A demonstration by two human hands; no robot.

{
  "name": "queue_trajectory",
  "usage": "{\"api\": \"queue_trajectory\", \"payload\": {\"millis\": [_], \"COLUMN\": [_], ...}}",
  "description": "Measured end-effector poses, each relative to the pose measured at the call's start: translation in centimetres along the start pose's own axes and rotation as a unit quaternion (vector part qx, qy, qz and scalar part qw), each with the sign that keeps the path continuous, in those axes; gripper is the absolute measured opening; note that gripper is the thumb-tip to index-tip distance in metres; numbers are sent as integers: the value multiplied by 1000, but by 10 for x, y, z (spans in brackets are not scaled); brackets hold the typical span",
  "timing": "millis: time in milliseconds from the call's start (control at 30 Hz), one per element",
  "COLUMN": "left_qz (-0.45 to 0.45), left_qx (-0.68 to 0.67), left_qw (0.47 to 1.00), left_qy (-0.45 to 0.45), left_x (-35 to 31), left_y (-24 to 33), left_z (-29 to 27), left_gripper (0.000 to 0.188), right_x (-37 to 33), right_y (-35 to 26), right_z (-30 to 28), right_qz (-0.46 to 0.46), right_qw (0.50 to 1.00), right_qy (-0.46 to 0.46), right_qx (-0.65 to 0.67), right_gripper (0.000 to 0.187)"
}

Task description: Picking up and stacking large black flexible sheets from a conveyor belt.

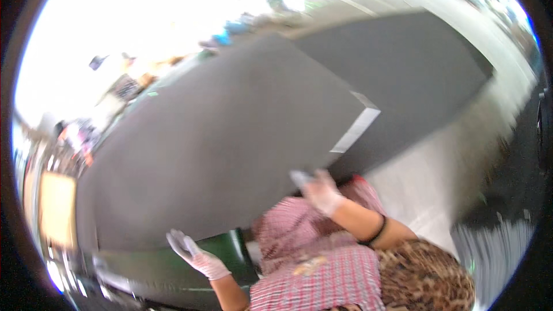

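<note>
A large dark grey sheet lies before me, its right end bearing a pale strip at the corner. My left hand, in a white glove with greyish fingers, is at the sheet's near left edge. Its fingers are stretched out, and it holds nothing that I can see. By the near edge farther right is my right hand, gloved alike and blurred by motion. Its fingers look extended and apart over the sheet's border; whether they touch it I cannot tell.
Another dark sheet extends beyond the first one to the right. Below the left part is a green surface. Blurred bags and bundles line the far side, and a tan panel stands at far left. Grey floor shows at right.
</note>
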State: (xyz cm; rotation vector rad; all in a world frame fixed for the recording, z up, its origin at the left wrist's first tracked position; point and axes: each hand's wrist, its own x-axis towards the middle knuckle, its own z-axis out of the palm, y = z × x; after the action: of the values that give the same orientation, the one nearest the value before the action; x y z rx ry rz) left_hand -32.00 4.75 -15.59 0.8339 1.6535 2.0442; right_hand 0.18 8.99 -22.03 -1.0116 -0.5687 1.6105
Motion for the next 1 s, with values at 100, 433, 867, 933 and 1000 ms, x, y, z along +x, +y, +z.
{"api": "queue_trajectory", "payload": {"millis": [100,433,867,933,1000], "left_qz": [95,132,126,90,53], "left_qx": [107,680,626,480,322], "left_qw": [937,596,685,790,842], "left_qy": [-320,-406,-351,-370,-430], "left_x": [-7,100,212,149,70], "left_y": [10,-89,-98,-47,-7], "left_z": [40,1,-60,7,71], "left_gripper": [50,73,54,46,40], "right_x": [-7,62,59,67,73], "right_y": [11,143,-3,-95,-168], "right_z": [27,-259,-199,-167,-162], "right_qz": [-94,-63,22,7,-120], "right_qw": [988,914,880,898,925], "right_qy": [-107,337,334,372,213], "right_qx": [-54,-214,336,236,292], "right_gripper": [46,54,55,45,30]}}
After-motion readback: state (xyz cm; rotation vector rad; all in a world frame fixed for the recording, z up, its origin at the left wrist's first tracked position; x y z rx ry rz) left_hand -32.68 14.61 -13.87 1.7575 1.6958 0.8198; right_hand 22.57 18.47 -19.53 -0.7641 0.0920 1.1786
